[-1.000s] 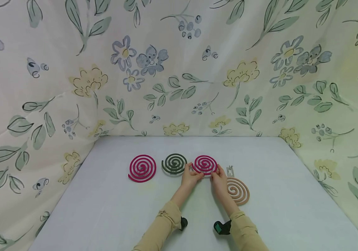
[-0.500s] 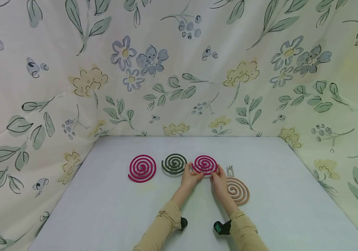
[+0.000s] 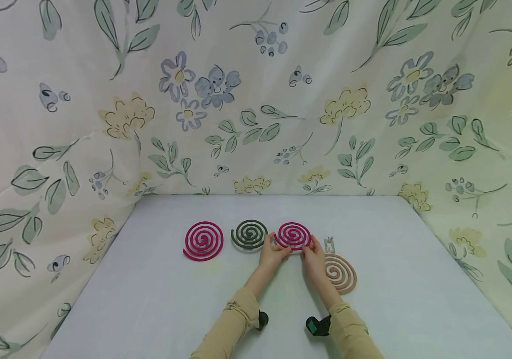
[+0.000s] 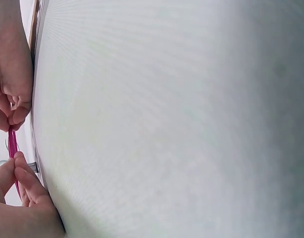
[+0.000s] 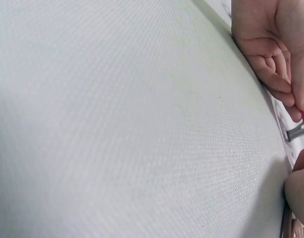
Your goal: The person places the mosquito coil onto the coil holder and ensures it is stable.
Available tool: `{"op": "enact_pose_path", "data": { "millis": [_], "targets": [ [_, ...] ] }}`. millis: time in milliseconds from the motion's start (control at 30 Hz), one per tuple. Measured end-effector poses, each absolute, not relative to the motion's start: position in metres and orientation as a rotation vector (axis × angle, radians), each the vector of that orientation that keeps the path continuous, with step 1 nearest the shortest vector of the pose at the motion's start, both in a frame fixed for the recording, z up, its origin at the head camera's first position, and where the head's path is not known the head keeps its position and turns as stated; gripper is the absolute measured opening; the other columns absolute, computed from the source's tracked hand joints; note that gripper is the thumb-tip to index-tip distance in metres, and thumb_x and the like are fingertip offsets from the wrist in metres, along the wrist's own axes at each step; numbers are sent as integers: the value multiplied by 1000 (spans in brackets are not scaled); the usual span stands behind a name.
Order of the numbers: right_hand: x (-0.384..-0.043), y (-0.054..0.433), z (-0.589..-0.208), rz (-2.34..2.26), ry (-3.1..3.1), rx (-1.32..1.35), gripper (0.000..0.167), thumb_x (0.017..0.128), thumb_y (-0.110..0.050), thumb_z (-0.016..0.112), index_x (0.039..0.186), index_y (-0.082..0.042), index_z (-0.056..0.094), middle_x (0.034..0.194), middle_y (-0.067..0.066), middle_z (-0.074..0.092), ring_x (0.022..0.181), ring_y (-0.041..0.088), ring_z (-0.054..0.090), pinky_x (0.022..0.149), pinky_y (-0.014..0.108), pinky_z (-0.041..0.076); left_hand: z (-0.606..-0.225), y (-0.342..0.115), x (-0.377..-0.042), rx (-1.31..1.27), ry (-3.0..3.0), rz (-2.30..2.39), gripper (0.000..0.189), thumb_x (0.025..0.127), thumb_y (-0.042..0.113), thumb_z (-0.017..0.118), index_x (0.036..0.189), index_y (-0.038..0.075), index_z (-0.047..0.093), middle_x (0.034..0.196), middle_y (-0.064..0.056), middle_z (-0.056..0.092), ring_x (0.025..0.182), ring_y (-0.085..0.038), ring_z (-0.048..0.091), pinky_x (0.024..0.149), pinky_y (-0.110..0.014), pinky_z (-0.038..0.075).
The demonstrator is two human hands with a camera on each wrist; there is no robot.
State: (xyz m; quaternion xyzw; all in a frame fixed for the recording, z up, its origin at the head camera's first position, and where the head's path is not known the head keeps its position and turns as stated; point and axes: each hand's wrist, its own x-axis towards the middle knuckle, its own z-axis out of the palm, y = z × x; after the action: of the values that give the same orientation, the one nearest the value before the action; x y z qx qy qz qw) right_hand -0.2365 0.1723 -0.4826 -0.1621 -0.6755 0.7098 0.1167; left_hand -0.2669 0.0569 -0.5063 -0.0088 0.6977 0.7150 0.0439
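Both hands are on a magenta mosquito coil [image 3: 292, 234] in the head view. The left hand [image 3: 272, 254] pinches its near left edge between thumb and fingers. At the near right edge, the right hand [image 3: 313, 257] pinches it too. Edge-on, the coil appears as a thin strip [image 4: 12, 143] in the left wrist view, roughly level above the table. A grey metal piece [image 5: 295, 131] shows close to the coil in the right wrist view; whether it touches the coil I cannot tell.
Left of the hands are a dark green coil [image 3: 250, 233] and another magenta coil [image 3: 203, 241], metal showing beneath each. A tan coil [image 3: 334, 271], partly behind the right wrist, lies near a small metal stand [image 3: 329, 245]. Floral cloth [image 3: 256, 144] surrounds the white table [image 3: 170, 309].
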Motion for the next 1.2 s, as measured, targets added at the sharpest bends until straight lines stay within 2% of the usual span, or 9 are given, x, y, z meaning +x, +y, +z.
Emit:
{"op": "enact_pose_path", "data": {
  "millis": [133, 267, 367, 567, 700, 833, 1067, 1167, 1200],
  "targets": [
    [-246, 182, -503, 2097, -1922, -360, 56, 88, 4, 44, 141, 12, 30, 84, 3, 47, 70, 6, 47, 66, 16, 44, -505, 57, -267, -27, 2122, 2194, 69, 79, -3, 71, 137, -4, 35, 73, -16, 67, 57, -4, 57, 61, -22, 51],
    [-296, 211, -594, 2099, -1786, -175, 57, 85, -2, 54, 140, 4, 39, 83, 1, 54, 70, 10, 52, 62, 20, 46, -505, 58, -268, -33, 2121, 2188, 69, 79, -2, 71, 137, -4, 34, 70, -10, 66, 56, -3, 56, 60, -20, 50],
    [-313, 218, -626, 2081, -1768, -159, 60, 85, -5, 57, 140, 4, 38, 84, 1, 55, 69, 9, 52, 60, 20, 46, -505, 58, -268, -28, 2138, 2177, 69, 79, -2, 71, 137, -4, 34, 70, -9, 66, 56, -3, 56, 60, -20, 50],
    [-253, 183, -518, 2049, -1930, -383, 56, 88, 2, 46, 140, 15, 29, 88, 8, 50, 70, 4, 46, 64, 15, 43, -504, 58, -268, -34, 2146, 2167, 69, 79, -1, 71, 137, -3, 35, 71, -11, 67, 56, -3, 56, 60, -21, 51],
    [-235, 173, -483, 2066, -1965, -432, 53, 89, 7, 43, 138, 19, 27, 87, 9, 47, 67, 1, 43, 62, 11, 40, -505, 58, -268, -31, 2142, 2170, 68, 79, -2, 71, 137, -4, 34, 69, -8, 66, 56, -3, 56, 60, -21, 51],
    [-243, 176, -496, 2053, -1957, -433, 54, 89, 5, 43, 139, 18, 27, 86, 9, 47, 66, 2, 43, 61, 12, 40, -505, 58, -268, -29, 2136, 2178, 68, 79, -2, 71, 137, -4, 34, 68, -7, 65, 55, -3, 56, 60, -21, 51],
    [-293, 207, -592, 2118, -1726, -164, 58, 84, -2, 56, 139, 5, 39, 83, 3, 52, 67, 10, 50, 60, 21, 45, -506, 58, -269, -20, 2145, 2184, 68, 79, -2, 71, 136, -5, 35, 73, -17, 66, 56, -3, 55, 60, -22, 51],
    [-294, 204, -593, 2102, -1741, -213, 58, 84, -2, 55, 140, 6, 38, 81, 0, 49, 65, 8, 48, 57, 19, 43, -506, 58, -268, -16, 2162, 2178, 67, 79, -3, 71, 136, -5, 35, 77, -23, 66, 57, -4, 56, 62, -24, 52],
    [-285, 199, -576, 2093, -1785, -277, 58, 85, -1, 53, 140, 7, 36, 82, 0, 47, 66, 7, 47, 58, 19, 42, -506, 58, -269, -13, 2165, 2178, 67, 79, -4, 70, 136, -6, 34, 78, -26, 66, 58, -5, 56, 63, -26, 53]
  ]
}}
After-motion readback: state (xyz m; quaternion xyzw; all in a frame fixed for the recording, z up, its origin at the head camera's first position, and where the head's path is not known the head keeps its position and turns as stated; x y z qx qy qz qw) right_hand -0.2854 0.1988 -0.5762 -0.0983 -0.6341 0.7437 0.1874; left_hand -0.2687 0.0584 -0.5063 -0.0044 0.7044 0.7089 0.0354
